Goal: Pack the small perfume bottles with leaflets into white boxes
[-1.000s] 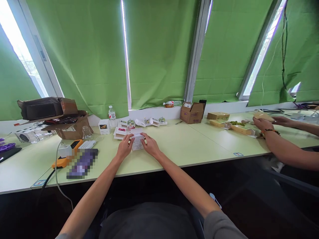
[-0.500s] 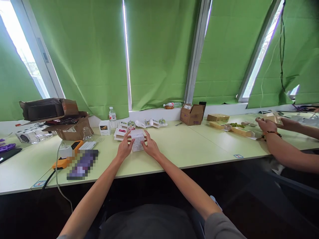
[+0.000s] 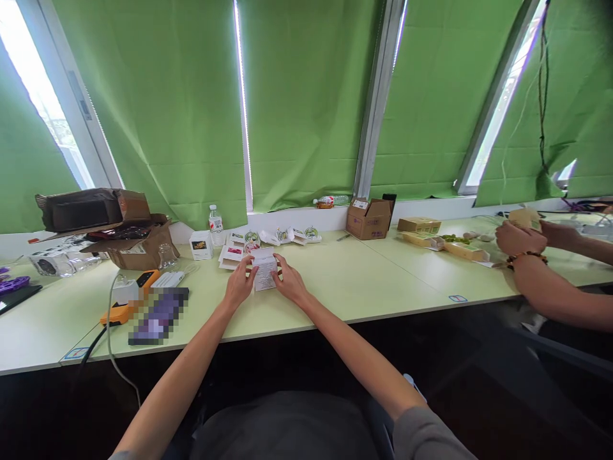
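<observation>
A small white carton [image 3: 264, 275] covered in fine print stands on the pale table in front of me. My left hand [image 3: 239, 282] grips its left side, thumb on the front and fingers at the upper edge. On the opposite side my right hand [image 3: 290, 281] holds it the same way. The carton's top edge looks folded or raised, but I cannot tell whether it is open. Just behind my left hand lie flat white packs [image 3: 232, 255] with pink pictures. Wrapped packets with green round labels [image 3: 311, 234] lie further back.
At left are a white box [image 3: 201, 245], a water bottle [image 3: 216, 225], torn brown cartons [image 3: 138, 249], an orange device [image 3: 119, 313] with cables and a blurred purple item [image 3: 160, 316]. A brown box [image 3: 368, 218] stands behind. Another person's hands [image 3: 521, 239] hold a tan box at right.
My hands and the white carton stay nearly in place; my fingers shift slightly at its top. At right, the other person's hands turn the tan box.
</observation>
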`<action>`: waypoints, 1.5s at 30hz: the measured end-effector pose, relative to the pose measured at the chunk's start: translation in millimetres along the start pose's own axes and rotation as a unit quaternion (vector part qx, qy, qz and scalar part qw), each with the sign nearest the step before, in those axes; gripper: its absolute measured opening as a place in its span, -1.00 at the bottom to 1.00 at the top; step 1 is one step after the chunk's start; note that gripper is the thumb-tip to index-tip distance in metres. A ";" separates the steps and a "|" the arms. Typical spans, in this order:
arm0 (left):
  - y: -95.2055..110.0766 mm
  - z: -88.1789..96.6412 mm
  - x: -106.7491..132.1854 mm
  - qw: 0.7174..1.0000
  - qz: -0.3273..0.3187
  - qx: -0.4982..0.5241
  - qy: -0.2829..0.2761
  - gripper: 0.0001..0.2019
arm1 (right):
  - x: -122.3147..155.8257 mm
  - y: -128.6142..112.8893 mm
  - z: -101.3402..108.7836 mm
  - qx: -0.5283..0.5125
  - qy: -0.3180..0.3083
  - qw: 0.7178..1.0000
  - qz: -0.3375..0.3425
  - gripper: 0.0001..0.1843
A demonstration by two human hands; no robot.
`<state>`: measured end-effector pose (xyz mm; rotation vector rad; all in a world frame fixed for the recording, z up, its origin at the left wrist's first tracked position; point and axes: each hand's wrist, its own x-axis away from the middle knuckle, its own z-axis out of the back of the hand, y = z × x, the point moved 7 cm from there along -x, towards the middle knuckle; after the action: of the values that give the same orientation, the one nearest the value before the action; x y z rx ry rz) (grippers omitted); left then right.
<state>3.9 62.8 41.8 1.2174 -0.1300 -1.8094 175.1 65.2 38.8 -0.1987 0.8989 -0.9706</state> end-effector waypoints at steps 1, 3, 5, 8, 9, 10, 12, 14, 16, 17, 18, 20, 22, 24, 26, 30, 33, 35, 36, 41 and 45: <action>0.1 0.0 0.0 1.000 0.001 0.001 -0.002 -0.61 | 0.0 0.2 0.0 0.002 -0.001 1.000 -0.001 -0.35; -0.2 -0.1 0.1 1.000 0.004 0.003 -0.004 -0.61 | 0.1 0.1 0.5 0.005 0.000 1.000 -0.003 -0.35; -1.0 -0.3 0.4 1.000 0.007 0.002 -0.005 -0.62 | 0.1 -0.4 0.8 0.004 -0.001 1.000 -0.004 -0.36; -1.7 -0.4 0.8 1.000 0.011 0.000 -0.007 -0.64 | -0.2 0.0 0.3 0.001 -0.003 1.000 -0.008 -0.36; -1.6 -0.5 0.8 1.000 0.011 0.001 -0.008 -0.65 | -0.3 0.4 -0.1 0.001 -0.004 1.000 -0.010 -0.35; -1.4 -0.6 0.8 1.000 0.010 0.002 -0.008 -0.65 | -0.5 0.9 -0.3 0.002 -0.004 1.000 -0.010 -0.35; -1.0 -0.5 0.5 1.000 0.009 0.004 -0.009 -0.66 | -1.0 1.5 -0.9 0.003 -0.003 1.000 -0.008 -0.35; -1.0 -0.3 0.1 1.000 0.008 0.004 -0.007 -0.67 | -1.4 1.9 -1.4 0.003 -0.005 1.000 -0.004 -0.35; -1.4 0.1 -0.2 1.000 0.007 0.004 -0.005 -0.67 | -1.8 2.2 -1.5 0.004 -0.007 1.000 -0.002 -0.35; -1.5 0.3 -0.3 1.000 0.006 0.004 -0.004 -0.66 | -1.9 2.5 -1.6 0.004 -0.008 1.000 -0.003 -0.36; -1.6 0.5 -0.3 1.000 0.005 0.005 -0.002 -0.66 | -1.9 2.6 -1.8 0.006 -0.010 1.000 -0.003 -0.36; -1.5 0.7 -0.3 1.000 0.001 0.008 -0.001 -0.66 | -1.8 2.8 -2.2 0.009 -0.012 1.000 -0.003 -0.37; -1.2 0.7 -0.3 1.000 -0.001 0.010 -0.001 -0.67 | -1.5 3.0 -3.1 0.014 -0.014 1.000 -0.002 -0.38; -0.7 0.5 -0.4 1.000 -0.004 0.009 -0.003 -0.66 | -1.1 3.0 -4.2 0.020 -0.017 1.000 0.001 -0.38; -0.1 0.6 -0.5 1.000 -0.005 0.009 -0.002 -0.66 | -0.9 2.9 -4.7 0.027 -0.017 0.999 0.005 -0.39; 0.8 0.7 -0.7 1.000 -0.008 0.012 0.001 -0.66 | -0.8 3.3 -4.1 0.031 -0.013 0.999 0.005 -0.39; 0.5 0.5 -0.7 1.000 -0.011 0.014 0.002 -0.66 | -1.4 3.8 -4.1 0.028 -0.013 1.000 0.004 -0.41; 0.0 0.2 -0.7 1.000 -0.013 0.013 0.000 -0.67 | -2.0 4.2 -4.3 0.027 -0.014 1.000 0.003 -0.42; -0.1 0.1 -0.7 1.000 -0.015 0.012 -0.001 -0.67 | -2.2 4.6 -4.4 0.028 -0.015 1.000 0.001 -0.42; 0.1 -0.7 -1.1 1.000 -0.019 0.009 0.000 -0.68 | -2.6 4.9 -3.8 0.030 -0.023 0.999 -0.006 -0.43; -0.9 -4.5 -0.5 1.000 -0.024 -0.010 -0.006 -0.64 | -2.1 3.0 -2.4 0.035 -0.021 0.999 0.002 -0.43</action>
<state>6.9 65.4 39.4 1.2057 -0.0897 -1.8552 174.7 69.2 36.9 -0.1577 0.8245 -0.9889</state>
